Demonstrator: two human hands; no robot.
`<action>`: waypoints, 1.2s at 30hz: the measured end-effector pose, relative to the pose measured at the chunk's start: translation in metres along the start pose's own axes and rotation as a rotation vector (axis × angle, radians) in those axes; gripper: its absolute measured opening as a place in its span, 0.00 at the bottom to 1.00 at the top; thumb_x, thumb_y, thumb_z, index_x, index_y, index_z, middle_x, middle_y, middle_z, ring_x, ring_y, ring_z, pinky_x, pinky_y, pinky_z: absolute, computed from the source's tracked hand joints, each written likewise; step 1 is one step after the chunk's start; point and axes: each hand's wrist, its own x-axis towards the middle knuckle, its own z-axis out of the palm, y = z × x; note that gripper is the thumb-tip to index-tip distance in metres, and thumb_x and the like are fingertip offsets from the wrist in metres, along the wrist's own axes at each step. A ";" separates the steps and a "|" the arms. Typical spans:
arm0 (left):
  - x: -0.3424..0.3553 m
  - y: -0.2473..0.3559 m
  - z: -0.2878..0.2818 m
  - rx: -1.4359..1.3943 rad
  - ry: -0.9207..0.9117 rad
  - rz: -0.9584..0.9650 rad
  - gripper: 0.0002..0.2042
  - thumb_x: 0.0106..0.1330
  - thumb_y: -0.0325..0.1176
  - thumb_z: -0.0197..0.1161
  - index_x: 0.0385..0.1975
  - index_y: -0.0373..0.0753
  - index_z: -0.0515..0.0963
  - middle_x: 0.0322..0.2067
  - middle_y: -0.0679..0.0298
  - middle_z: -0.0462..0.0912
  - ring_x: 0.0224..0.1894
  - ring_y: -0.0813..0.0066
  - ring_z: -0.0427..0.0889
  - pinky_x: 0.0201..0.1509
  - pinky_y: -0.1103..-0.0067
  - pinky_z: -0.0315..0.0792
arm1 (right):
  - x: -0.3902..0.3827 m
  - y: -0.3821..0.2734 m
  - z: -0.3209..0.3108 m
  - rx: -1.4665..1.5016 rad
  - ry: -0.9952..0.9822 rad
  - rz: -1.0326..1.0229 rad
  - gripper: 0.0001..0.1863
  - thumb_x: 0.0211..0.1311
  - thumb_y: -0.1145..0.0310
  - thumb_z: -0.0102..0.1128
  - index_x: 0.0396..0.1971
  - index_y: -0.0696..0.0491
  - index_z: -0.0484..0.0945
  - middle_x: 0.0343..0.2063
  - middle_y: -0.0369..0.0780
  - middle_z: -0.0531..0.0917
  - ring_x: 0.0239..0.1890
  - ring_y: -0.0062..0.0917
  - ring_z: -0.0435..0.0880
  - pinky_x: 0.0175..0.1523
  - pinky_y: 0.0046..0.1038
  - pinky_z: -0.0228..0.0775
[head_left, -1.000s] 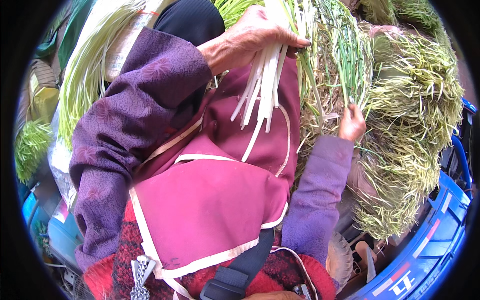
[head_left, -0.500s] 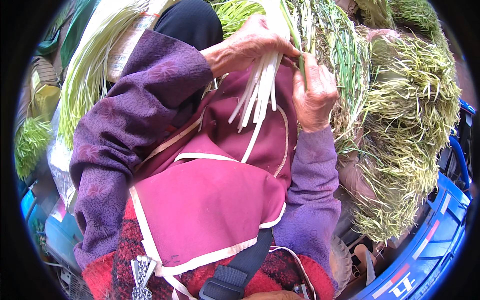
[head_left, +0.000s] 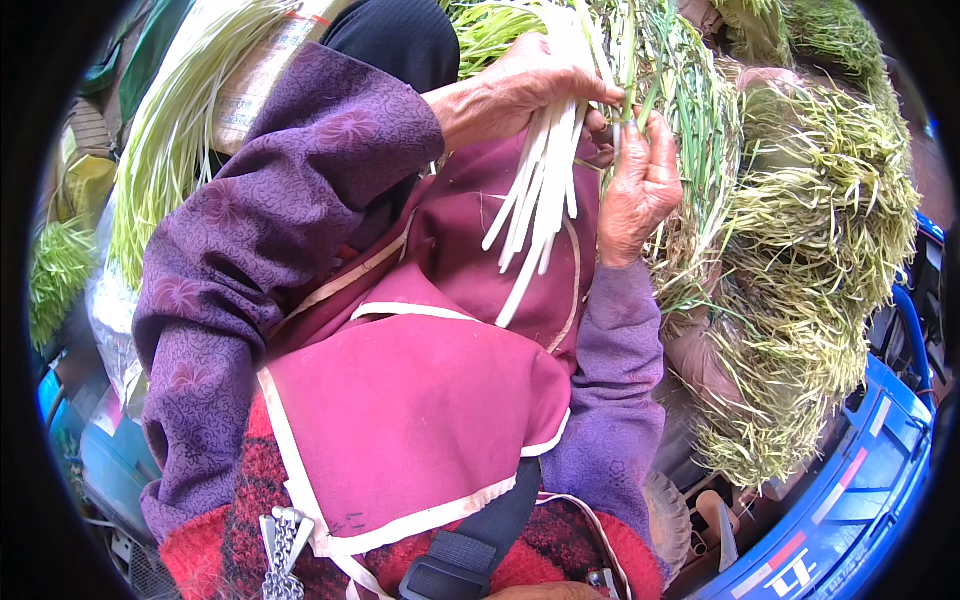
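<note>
My left hand (head_left: 520, 85) is closed round a bundle of white-stemmed chives (head_left: 545, 185), whose pale cut-looking ends hang down over my maroon apron (head_left: 430, 390). Beside it, my right hand (head_left: 640, 195) pinches a green stalk (head_left: 627, 70) between thumb and fingers, close to the left fingertips. Part of the bundle's upper length passes behind the left hand and out of the top of the picture. Just beyond the right hand lies a heap of green and withered leaves (head_left: 695, 130).
Long pale green chives (head_left: 165, 170) drape over a printed sack (head_left: 250, 100) at the left. Large yellowish-green piles (head_left: 810, 250) stand at the right, beside a blue vehicle side panel (head_left: 850, 470). A dark trouser knee (head_left: 395, 45) rises at the top.
Both hands and the bundle have shifted slightly right in the picture. My right hand has changed from a closed grip on the green stalk to a fingertip pinch higher up.
</note>
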 end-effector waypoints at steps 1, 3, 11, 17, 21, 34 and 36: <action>0.000 0.000 0.000 -0.003 0.016 -0.003 0.10 0.51 0.29 0.66 0.30 0.31 0.76 0.21 0.64 0.79 0.19 0.82 0.78 0.22 0.87 0.75 | -0.001 0.001 0.002 -0.064 -0.003 -0.028 0.12 0.61 0.75 0.49 0.44 0.61 0.73 0.26 0.37 0.80 0.25 0.13 0.75 0.31 0.15 0.67; 0.001 0.000 0.000 -0.077 0.046 0.000 0.11 0.52 0.31 0.66 0.31 0.33 0.76 0.20 0.65 0.78 0.18 0.83 0.77 0.22 0.86 0.75 | -0.003 0.004 0.003 -0.063 0.013 -0.057 0.14 0.60 0.76 0.51 0.46 0.61 0.71 0.27 0.37 0.79 0.27 0.12 0.74 0.31 0.16 0.66; 0.004 -0.001 -0.001 -0.025 0.156 -0.027 0.09 0.52 0.31 0.63 0.29 0.32 0.74 0.20 0.62 0.77 0.18 0.78 0.76 0.21 0.81 0.75 | -0.001 0.007 -0.013 0.094 0.260 -0.060 0.15 0.57 0.78 0.53 0.45 0.60 0.70 0.29 0.42 0.80 0.31 0.20 0.78 0.39 0.21 0.70; 0.015 -0.003 -0.002 -0.038 0.298 0.025 0.08 0.52 0.29 0.63 0.27 0.31 0.75 0.22 0.59 0.78 0.21 0.73 0.78 0.25 0.79 0.77 | -0.004 0.003 -0.041 0.736 0.152 0.184 0.11 0.60 0.71 0.51 0.41 0.60 0.72 0.28 0.43 0.80 0.32 0.29 0.79 0.47 0.36 0.71; 0.018 -0.012 -0.004 0.059 0.295 0.028 0.08 0.53 0.29 0.62 0.29 0.31 0.77 0.24 0.58 0.79 0.22 0.73 0.78 0.26 0.77 0.77 | -0.033 -0.005 -0.062 0.928 0.044 0.156 0.11 0.62 0.68 0.50 0.37 0.59 0.74 0.25 0.41 0.77 0.34 0.29 0.77 0.52 0.41 0.68; 0.015 -0.013 -0.012 0.119 0.293 0.185 0.05 0.50 0.26 0.64 0.21 0.32 0.75 0.17 0.62 0.74 0.18 0.75 0.75 0.20 0.80 0.72 | -0.180 0.029 -0.233 -0.121 0.445 0.825 0.12 0.61 0.63 0.52 0.35 0.58 0.74 0.26 0.42 0.79 0.27 0.31 0.79 0.39 0.32 0.74; 0.014 -0.013 -0.010 0.089 0.276 0.251 0.06 0.49 0.27 0.65 0.19 0.32 0.76 0.15 0.62 0.74 0.16 0.76 0.74 0.18 0.81 0.71 | -0.169 0.030 -0.231 -0.838 0.036 0.687 0.14 0.59 0.62 0.55 0.36 0.59 0.74 0.26 0.46 0.79 0.29 0.26 0.80 0.33 0.29 0.70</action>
